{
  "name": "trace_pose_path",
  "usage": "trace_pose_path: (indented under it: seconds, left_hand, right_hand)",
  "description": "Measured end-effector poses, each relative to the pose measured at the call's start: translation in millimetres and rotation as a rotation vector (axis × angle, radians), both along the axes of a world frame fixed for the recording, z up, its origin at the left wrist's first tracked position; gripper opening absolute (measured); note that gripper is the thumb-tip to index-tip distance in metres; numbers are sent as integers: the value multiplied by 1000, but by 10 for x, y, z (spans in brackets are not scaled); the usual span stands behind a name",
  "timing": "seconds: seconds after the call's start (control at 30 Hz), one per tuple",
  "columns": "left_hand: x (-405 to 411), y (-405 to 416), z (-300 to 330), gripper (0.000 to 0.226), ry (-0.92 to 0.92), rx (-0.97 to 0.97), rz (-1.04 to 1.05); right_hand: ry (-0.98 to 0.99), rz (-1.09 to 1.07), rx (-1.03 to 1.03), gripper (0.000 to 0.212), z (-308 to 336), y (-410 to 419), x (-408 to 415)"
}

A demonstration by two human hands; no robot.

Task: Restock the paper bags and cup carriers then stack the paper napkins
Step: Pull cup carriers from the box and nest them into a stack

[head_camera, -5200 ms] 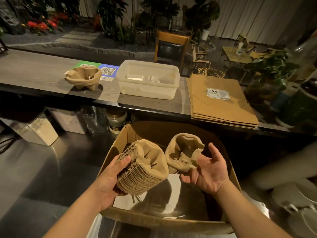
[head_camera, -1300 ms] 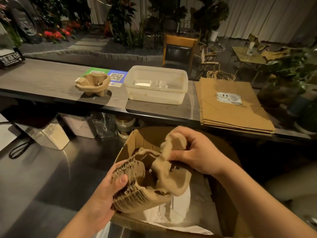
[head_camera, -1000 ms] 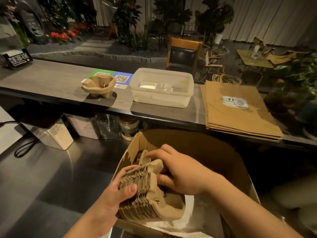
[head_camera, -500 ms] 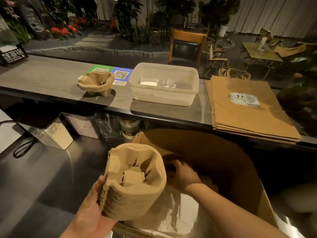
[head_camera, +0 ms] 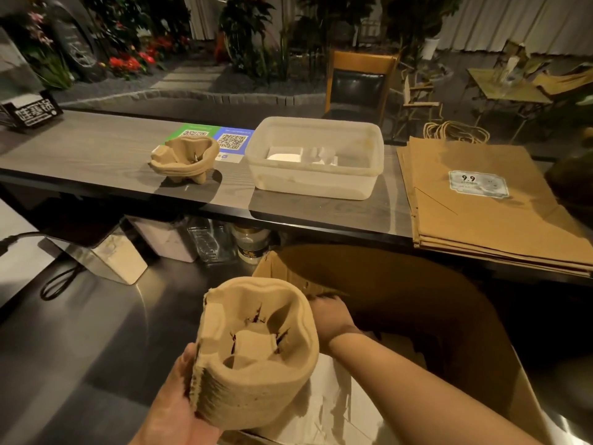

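Note:
My left hand (head_camera: 175, 401) grips a thick nested stack of brown pulp cup carriers (head_camera: 256, 350) from below, its open face turned up towards me. My right hand (head_camera: 330, 319) reaches down into the cardboard box (head_camera: 449, 316); the stack hides its fingers. A smaller pile of cup carriers (head_camera: 186, 159) sits on the wooden counter (head_camera: 80, 149). Flat brown paper bags (head_camera: 487, 203) lie stacked at the counter's right end. White napkins (head_camera: 301, 154) lie inside a translucent plastic tub (head_camera: 316, 159).
QR-code cards (head_camera: 221, 139) lie behind the small pile. Jars and containers (head_camera: 221, 242) stand under the counter ledge on the steel worktop (head_camera: 80, 332). A black sign (head_camera: 35, 112) is at the far left. White paper (head_camera: 330, 412) lines the box bottom.
My right hand pressed a loose carrier onto the stack, let go and went down into the box. My left hand lifted the stack and turned its open face up.

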State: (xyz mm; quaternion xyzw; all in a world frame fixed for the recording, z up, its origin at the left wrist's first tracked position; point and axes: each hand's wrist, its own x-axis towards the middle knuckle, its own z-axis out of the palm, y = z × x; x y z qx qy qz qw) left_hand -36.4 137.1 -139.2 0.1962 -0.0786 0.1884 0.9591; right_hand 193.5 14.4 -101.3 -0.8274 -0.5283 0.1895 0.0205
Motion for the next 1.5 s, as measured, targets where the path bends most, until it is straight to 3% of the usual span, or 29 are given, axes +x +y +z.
trace_pose_path:
  seconds: [0.1,0.2,0.27,0.37,0.43,0.57,0.67,0.8,0.93,1.1,1.17,1.23,1.33,1.5]
  left_hand:
    - [142,-245,417,86,-164,48,-150]
    - [172,-385,721,64,-7,197,-37]
    - [152,-433,720,64,31,193,-70]
    - [110,-419,740,63,106,151,-69]
    - [68,-424,718,62,167,79,-73]
    - [7,-390,637,63,219,-10,-161]
    - [1,-355,584,64,257,-38,-187]
    - [-36,-340,551,64,363,-37,-122]
    - [14,-492,745,95,479,85,34]
    - [7,-553,978,93,537,138,19]
    - [41,-573,1004,94,578,154,-8]
    - [26,-587,1016,97,612,175,-20]
    - [20,-621,1064,119,627,267,-12]
    - [-23,-658,1127,119,608,393,-51]
  right_hand:
    - [80,-11,-104,21,117,110,-62]
    - [188,-94,-95,21,168,176,-108]
    - [235,-138,-47,22,210,155,-123]
    - [129,-195,66,27,223,56,-50]
    - [117,-361,161,32,194,-37,40]
    - [519,-773,384,14,234,-303,197]
    - [769,-828,538,19,404,-621,204]
    - [906,-709,579,27,748,-955,167]
    - [894,-655,645,27,1050,-1145,179]
    - [919,-579,775,23,1415,-1297,246]
    - [974,-450,759,22,1597,-1316,286]
    - [976,-265,634,29,1806,-1260,326]
    - [867,-4,356,35,2103,-1047,314]
    - [409,154,-84,16,2416,-653,-33]
